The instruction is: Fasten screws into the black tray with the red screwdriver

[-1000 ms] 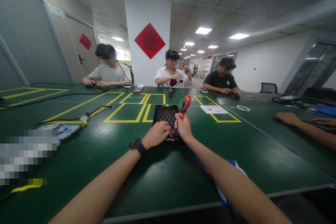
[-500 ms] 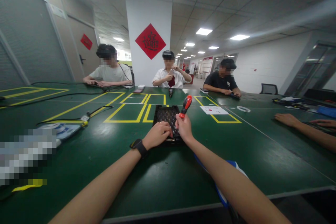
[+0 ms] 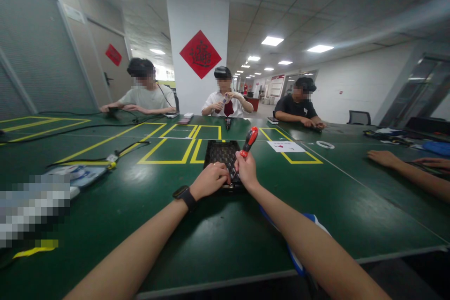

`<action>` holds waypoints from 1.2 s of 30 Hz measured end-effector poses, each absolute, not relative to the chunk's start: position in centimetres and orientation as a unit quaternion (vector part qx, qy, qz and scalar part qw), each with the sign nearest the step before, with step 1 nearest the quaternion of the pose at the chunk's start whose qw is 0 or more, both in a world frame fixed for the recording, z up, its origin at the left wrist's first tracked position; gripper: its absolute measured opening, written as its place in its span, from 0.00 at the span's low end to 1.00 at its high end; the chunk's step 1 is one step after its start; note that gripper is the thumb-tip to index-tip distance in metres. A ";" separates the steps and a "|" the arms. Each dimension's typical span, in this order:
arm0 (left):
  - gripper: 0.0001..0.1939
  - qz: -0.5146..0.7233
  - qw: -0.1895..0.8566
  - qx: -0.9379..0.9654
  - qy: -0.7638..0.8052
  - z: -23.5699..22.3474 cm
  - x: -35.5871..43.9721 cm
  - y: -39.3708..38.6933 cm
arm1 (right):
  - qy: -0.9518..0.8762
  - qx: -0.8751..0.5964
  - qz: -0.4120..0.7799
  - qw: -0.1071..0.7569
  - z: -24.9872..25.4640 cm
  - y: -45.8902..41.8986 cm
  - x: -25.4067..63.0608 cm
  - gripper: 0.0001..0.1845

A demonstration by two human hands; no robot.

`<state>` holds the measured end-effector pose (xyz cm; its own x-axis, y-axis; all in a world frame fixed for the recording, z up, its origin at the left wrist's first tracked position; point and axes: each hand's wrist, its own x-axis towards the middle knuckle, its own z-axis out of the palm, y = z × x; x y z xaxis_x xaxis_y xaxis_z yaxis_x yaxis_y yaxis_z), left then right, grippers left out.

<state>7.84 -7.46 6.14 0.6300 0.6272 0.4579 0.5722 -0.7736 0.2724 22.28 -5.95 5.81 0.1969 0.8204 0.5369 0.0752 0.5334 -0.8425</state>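
Note:
A black tray-like case [image 3: 215, 150] with a grid of small compartments or parts inside lies flat on the table before me. My right hand [image 3: 247, 168] is wrapped round a screwdriver [image 3: 251, 138] with a red and black handle. The handle tilts up and to the right, while the thin shaft points down into the near part of the case. My left hand [image 3: 212, 179], wearing a dark wrist watch, rests over the case's near left side. Its fingers are bent together close to the screwdriver's tip; whatever they pinch is too small to make out.
On the green table [image 3: 211, 243] are yellow tape outlines, a white paper sheet [image 3: 285, 146], a tape roll [image 3: 325, 145] and a dark tool [image 3: 228, 123]. Cables and a bag [image 3: 80, 172] lie left. Blue-white cloth [image 3: 311, 219] sits under my right forearm. Co-workers sit opposite; another person's hand [image 3: 383, 158] is right.
My hands, the screwdriver and the case hold nearly the same position. Across the table, the middle person's hands have lowered slightly and the left person's hand has shifted left.

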 end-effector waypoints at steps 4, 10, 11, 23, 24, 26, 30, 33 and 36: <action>0.12 0.297 0.050 0.891 0.339 6.2 7.9 -7.6 | -0.568 -0.391 0.281 0.668 5.9 -6.0 22.3 0.12; 0.08 0.322 0.034 0.871 0.368 6.4 8.2 -8.0 | -0.572 -0.394 0.276 0.664 6.1 -6.3 22.3 0.13; 0.09 0.321 0.036 0.870 0.372 6.4 8.3 -8.0 | -0.574 -0.394 0.276 0.663 6.1 -6.3 22.3 0.13; 0.12 0.332 0.047 0.856 0.393 5.4 8.6 -7.5 | -0.584 -0.384 0.284 0.657 6.0 -6.4 22.0 0.13; 0.12 0.331 0.043 0.856 0.396 5.5 8.7 -7.6 | -0.589 -0.381 0.283 0.653 6.1 -6.5 21.9 0.13; 0.11 0.325 0.032 0.855 0.404 5.7 8.8 -7.8 | -0.600 -0.377 0.282 0.647 6.2 -6.7 21.9 0.13; 0.09 0.319 -0.003 0.854 0.410 6.0 8.9 -8.2 | -0.611 -0.368 0.279 0.643 6.2 -6.8 22.0 0.12; 0.08 0.321 -0.007 0.854 0.410 6.1 9.0 -8.3 | -0.609 -0.350 0.298 0.647 6.1 -6.5 22.0 0.11; 0.07 0.322 0.009 0.853 0.411 5.9 9.0 -8.1 | -0.607 -0.337 0.345 0.632 6.2 -6.1 22.1 0.13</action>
